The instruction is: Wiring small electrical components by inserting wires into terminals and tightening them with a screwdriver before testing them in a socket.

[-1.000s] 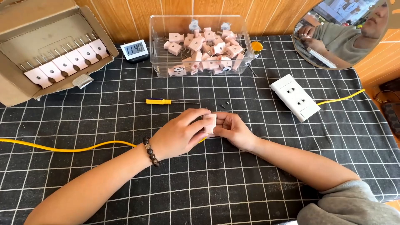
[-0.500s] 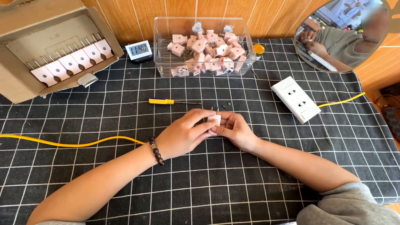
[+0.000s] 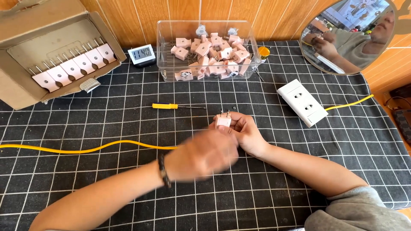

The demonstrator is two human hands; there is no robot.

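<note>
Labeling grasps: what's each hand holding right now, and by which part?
Right hand holds a small pink plug by its body, fingers around the sides, metal prongs pointing up. Left hand is motion-blurred, apart from the plug; nothing visible in it.

Both forearms were bare. A dark beaded bracelet (image 3: 162,170) circled the wrist of the left hand (image 3: 201,154); a grey sleeve (image 3: 355,211) covered the upper arm behind the right hand (image 3: 246,132).

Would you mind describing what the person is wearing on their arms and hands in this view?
Both hands are bare, with no gloves or rings that I can make out. The left hand is blurred; a dark beaded bracelet sits at its wrist, forearm uncovered. The right hand has a bare forearm, with a grey sleeve pushed up by the elbow.
</note>
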